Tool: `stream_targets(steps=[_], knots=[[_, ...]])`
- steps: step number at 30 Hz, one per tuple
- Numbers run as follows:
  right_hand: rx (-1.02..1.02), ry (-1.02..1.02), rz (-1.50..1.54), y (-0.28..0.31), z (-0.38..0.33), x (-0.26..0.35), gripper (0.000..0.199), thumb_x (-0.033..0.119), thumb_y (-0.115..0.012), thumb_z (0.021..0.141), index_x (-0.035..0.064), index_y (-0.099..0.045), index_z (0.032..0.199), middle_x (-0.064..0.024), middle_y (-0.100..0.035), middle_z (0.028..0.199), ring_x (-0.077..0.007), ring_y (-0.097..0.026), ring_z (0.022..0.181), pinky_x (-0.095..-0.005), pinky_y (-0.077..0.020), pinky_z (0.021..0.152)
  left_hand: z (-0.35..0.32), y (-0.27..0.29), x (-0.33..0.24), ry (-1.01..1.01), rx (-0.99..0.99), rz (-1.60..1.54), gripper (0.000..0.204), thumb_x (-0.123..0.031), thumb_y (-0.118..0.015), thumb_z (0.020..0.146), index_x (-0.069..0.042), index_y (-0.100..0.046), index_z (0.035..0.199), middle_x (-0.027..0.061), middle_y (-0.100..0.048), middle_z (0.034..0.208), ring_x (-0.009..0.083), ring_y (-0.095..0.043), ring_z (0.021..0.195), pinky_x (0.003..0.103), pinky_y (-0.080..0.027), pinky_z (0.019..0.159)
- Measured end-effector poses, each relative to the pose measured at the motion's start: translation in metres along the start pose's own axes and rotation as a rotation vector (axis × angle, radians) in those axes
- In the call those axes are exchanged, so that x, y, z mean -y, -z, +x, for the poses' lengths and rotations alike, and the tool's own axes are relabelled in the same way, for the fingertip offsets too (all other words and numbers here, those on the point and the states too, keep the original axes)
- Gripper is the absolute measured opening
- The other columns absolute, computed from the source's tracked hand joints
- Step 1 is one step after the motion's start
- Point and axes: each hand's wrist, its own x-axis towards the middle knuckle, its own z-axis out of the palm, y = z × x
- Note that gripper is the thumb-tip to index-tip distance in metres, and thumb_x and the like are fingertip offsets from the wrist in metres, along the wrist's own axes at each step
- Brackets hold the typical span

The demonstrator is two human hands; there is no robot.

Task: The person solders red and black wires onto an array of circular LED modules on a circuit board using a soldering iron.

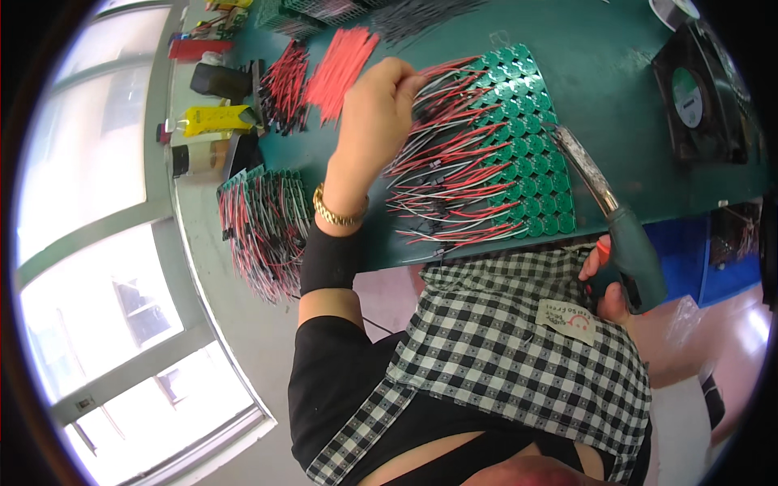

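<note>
A panel of small round green circuit boards [531, 146] lies on the table, with red, white and black wires [462, 174] fanning out from its left side. My left hand [379, 105] is closed in a pinch at the far end of these wires, seemingly on a wire that runs to the top row; its fingertips partly hide it. In my right hand [606, 283], by the table's near edge, is a soldering iron [628, 251] with a dark green handle. Its metal tip points up and left, over the panel's right edge.
Bundles of red wires [339, 69] and black wires [421, 20] lie at the back. A wired stack of boards [263, 227] sits at the left edge, near a yellow packet [217, 120]. A black fan [698, 97] and a solder spool [674, 12] stand at the right.
</note>
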Motion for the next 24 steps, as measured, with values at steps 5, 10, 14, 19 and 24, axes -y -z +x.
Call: stream_targets(steps=[5,10,14,19,24], knots=[[0.025,-0.014,-0.009,0.001,-0.002,-0.005,0.057,0.018,-0.056,0.077,-0.0037,-0.037,0.126,-0.0100,-0.054,0.091,-0.0141,-0.051,0.077,-0.0252,-0.0421,0.065,-0.029,-0.020,-0.038,-0.103,0.037,-0.336,0.007,-0.001,-0.069,0.074,-0.003,-0.063,0.077,0.0045,-0.059,0.072,0.0114,-0.053,0.057,0.022,-0.042,0.048],[0.020,-0.087,-0.072,0.004,-0.003,0.001,0.058,0.022,-0.060,0.077,-0.0032,-0.038,0.125,-0.0087,-0.054,0.093,-0.0128,-0.051,0.078,-0.0241,-0.0424,0.064,-0.046,-0.038,-0.051,-0.266,0.039,-0.489,0.010,0.000,-0.071,0.071,-0.005,-0.063,0.075,0.0025,-0.057,0.071,0.0099,-0.052,0.055,0.022,-0.042,0.047],[-0.071,-0.174,0.023,-0.007,-0.007,0.013,0.055,0.027,-0.062,0.076,-0.0023,-0.044,0.118,-0.0075,-0.054,0.088,-0.0120,-0.051,0.075,-0.0236,-0.0418,0.063,-0.048,-0.047,-0.048,-0.100,0.114,-0.407,0.010,0.001,-0.070,0.070,-0.004,-0.061,0.072,0.0031,-0.056,0.071,0.0111,-0.054,0.056,0.022,-0.043,0.046],[0.086,-0.314,-0.124,0.001,-0.002,0.022,0.075,0.048,-0.067,0.076,-0.0036,-0.040,0.123,-0.0099,-0.050,0.082,-0.0172,-0.051,0.074,-0.0286,-0.0433,0.065,-0.048,-0.053,-0.044,-0.145,0.085,-0.302,0.009,-0.001,-0.068,0.066,-0.004,-0.060,0.070,0.0047,-0.056,0.069,0.0149,-0.056,0.053,0.025,-0.048,0.048],[0.180,-0.319,-0.172,0.012,-0.006,0.026,0.070,0.044,-0.066,0.078,-0.0049,-0.040,0.121,-0.0103,-0.052,0.085,-0.0170,-0.052,0.077,-0.0282,-0.0427,0.067,-0.050,-0.055,-0.039,-0.186,0.067,-0.341,0.009,0.000,-0.068,0.068,-0.003,-0.060,0.068,0.0009,-0.053,0.066,0.0066,-0.047,0.052,0.019,-0.037,0.043]])
